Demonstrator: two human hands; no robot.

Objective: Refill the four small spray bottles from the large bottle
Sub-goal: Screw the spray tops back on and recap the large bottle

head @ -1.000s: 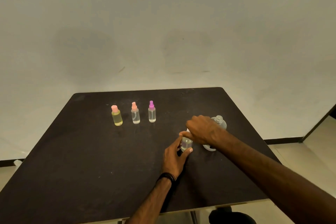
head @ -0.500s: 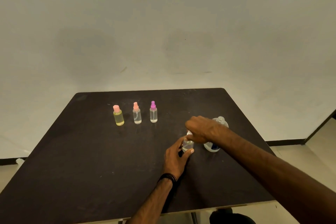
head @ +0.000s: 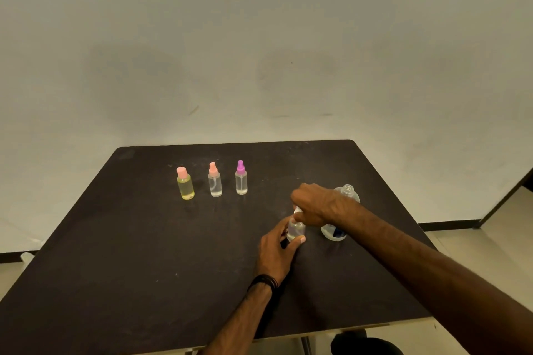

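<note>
The left hand [head: 277,251] is gripping the fourth small spray bottle [head: 295,230] upright on the counter [head: 121,253] while the right hand [head: 315,204] is pinching its white cap [head: 297,210], beside the uncapped large bottle [head: 343,199]. Three capped bottles [head: 215,183] are standing apart, apparently done.

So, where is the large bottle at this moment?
In the head view the large bottle stands on the right part of the table, just behind the right hand and right of the held small bottle.

Both arms are bare, with no sleeves to see. The left hand [head: 275,253] has a black band [head: 264,281] around its wrist, low in the middle of the frame. The right hand [head: 317,204] wears nothing.
</note>
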